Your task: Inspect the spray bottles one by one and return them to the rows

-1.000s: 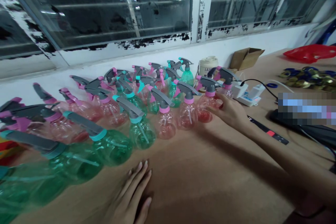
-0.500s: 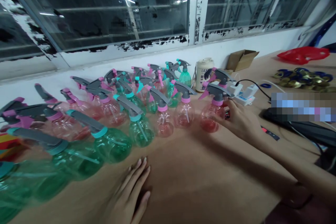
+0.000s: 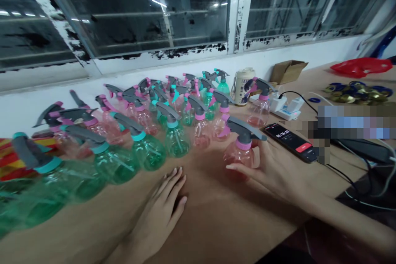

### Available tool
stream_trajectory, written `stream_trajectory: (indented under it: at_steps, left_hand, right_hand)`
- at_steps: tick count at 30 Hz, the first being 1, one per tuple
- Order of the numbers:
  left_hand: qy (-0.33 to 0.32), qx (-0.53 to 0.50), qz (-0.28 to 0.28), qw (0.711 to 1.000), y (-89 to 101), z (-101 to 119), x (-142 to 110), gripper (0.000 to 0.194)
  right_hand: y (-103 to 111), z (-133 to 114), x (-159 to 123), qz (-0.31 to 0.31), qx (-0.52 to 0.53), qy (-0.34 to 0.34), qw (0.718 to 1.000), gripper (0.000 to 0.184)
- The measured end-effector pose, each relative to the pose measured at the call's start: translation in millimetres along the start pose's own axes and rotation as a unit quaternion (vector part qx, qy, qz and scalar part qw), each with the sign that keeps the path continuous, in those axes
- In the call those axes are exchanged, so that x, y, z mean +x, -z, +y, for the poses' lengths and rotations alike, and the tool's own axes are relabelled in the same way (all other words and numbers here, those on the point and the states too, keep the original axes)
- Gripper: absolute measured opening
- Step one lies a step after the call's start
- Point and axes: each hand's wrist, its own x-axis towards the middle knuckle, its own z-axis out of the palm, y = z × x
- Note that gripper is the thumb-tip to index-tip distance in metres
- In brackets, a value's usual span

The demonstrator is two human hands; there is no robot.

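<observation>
My right hand [image 3: 272, 165] is wrapped round the body of a clear pink spray bottle [image 3: 236, 154] with a grey trigger head and pink collar. The bottle stands upright, and its far side is hidden by my fingers. Flat on the table, palm down with fingers stretched out, lies my left hand [image 3: 163, 202]; it holds nothing. The green spray bottle [image 3: 177, 142] and another green spray bottle [image 3: 150, 152] are nearest to it. Another pink spray bottle [image 3: 259, 109] stands behind the held one, beside the phone.
Many pink and green spray bottles crowd the left and back of the table [image 3: 201, 231]. A phone [image 3: 291, 142] lies right of my right hand. Behind it are a white power strip [image 3: 286, 109] with cables, a cream cup [image 3: 244, 86], a cardboard box [image 3: 288, 72] and a red bag [image 3: 360, 67].
My right hand has brought the pink spray bottle nearer, away from the bottle behind it. The phone has come into view from behind my hand. The view has shifted slightly; my left hand stays flat.
</observation>
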Motion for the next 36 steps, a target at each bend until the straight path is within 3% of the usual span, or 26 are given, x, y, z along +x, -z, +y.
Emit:
stream_trajectory:
  at_steps: [8,11,15,21,26,29,33,36]
  left_hand:
    - [-0.001,-0.003,-0.033,0.999,2.3,4,2,0.045]
    - [-0.004,-0.004,-0.035,0.999,3.0,6,2,0.044]
    - [-0.005,0.003,-0.033,0.999,4.8,8,3,0.043]
    - [-0.009,0.008,-0.04,0.999,4.2,9,2,0.044]
    - [-0.008,0.005,-0.039,0.999,3.8,9,1,0.044]
    - [-0.005,0.003,-0.032,0.999,5.5,10,0,0.044]
    - [-0.002,0.0,-0.033,0.999,7.0,11,0,0.044]
    - [0.001,0.002,-0.039,0.999,7.3,12,0,0.044]
  right_hand:
    - [-8,-61,-9,0.02,0.004,0.1,0.995,0.066]
    - [-9,-68,-9,-0.023,0.035,0.087,0.995,0.071]
    - [-2,-60,-4,-0.101,0.093,0.053,0.989,0.083]
    - [20,-49,28,-0.216,0.287,0.086,0.929,0.082]
    - [5,-54,48,-0.283,0.421,0.106,0.855,0.08]
    - [-8,-61,52,-0.289,0.476,0.094,0.825,0.067]
    - [-22,-69,52,-0.255,0.514,0.037,0.818,0.036]
    - [-29,-73,52,-0.251,0.528,0.03,0.811,0.029]
